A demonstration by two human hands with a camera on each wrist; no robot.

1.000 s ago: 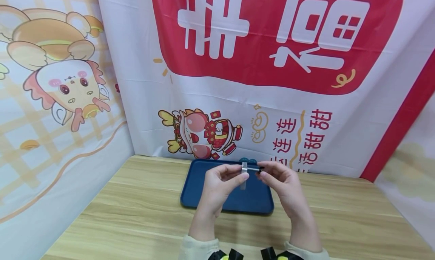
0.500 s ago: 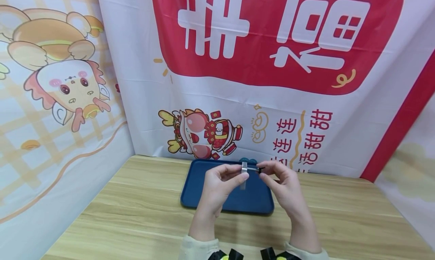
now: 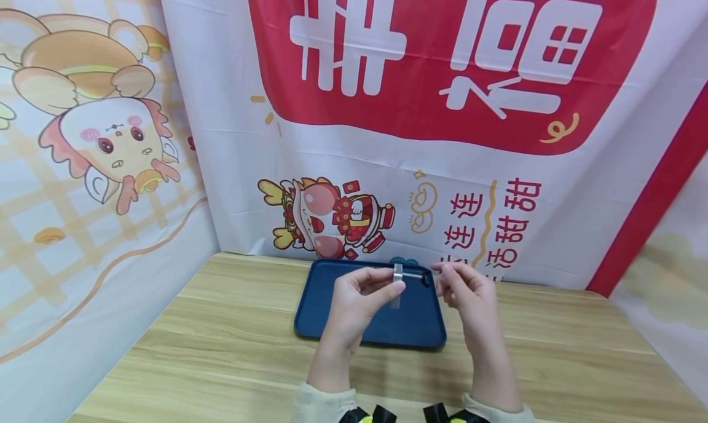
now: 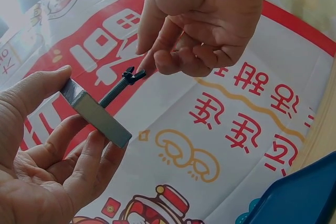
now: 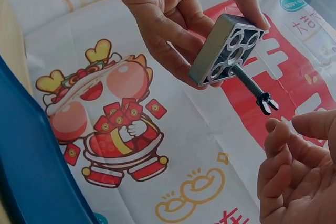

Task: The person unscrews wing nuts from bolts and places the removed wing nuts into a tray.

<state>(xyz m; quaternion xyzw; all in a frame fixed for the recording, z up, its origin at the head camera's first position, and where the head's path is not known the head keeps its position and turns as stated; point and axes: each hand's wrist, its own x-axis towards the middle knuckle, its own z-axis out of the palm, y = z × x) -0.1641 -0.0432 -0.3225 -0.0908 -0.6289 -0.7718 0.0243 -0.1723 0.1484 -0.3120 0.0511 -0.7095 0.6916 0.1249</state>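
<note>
My left hand [image 3: 359, 303] holds a small silver metal block [image 5: 223, 48] by its edges, thumb on one end and fingers at the other. The right wrist view shows round recesses in one face. From that face sticks a threaded bolt [image 4: 113, 94], with a black wing nut [image 4: 134, 75] near its outer end. Close by the wing nut is my right hand [image 3: 470, 294], its fingers loosely bent and not gripping it. In the left wrist view one right fingertip overlaps the nut; whether it touches I cannot tell.
Beneath the hands a blue tray [image 3: 312, 306] lies on the wooden table [image 3: 221, 343], near its back edge. A printed cloth [image 3: 232, 165] hangs behind the table, and another patterned cloth [image 3: 110, 238] covers the left side.
My right hand has let go of the wing nut and moved slightly right, its fingers now apart from their earlier pinch. My left hand and the block have stayed in place.
</note>
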